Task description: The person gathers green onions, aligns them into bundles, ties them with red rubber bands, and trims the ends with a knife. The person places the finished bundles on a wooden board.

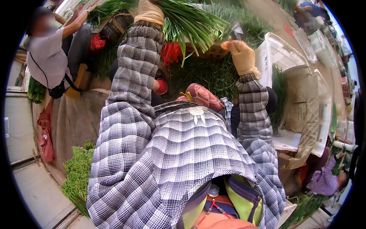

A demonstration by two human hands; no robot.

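My left hand (149,13), in a pale glove, is at the top of the view, closed round a bunch of long green leafy stalks (197,24) that fan out to the right. My right hand (241,54), also gloved, is right of the stalk ends and apart from them; its fingertips are bare or torn through, and whether it pinches something small cannot be told. Red ties (171,53) hang below the bunch, beside a brown crate (207,51). Loose green leaves (206,73) cover the ground before me.
White plastic crates (267,61) with a brown sheet (301,94) stand at the right. A person (47,57) works at the upper left, another (323,180) at the lower right. Bundled green stalks with budded tips (78,169) lie at the lower left. A pink shoe or cushion (203,96) is near my lap.
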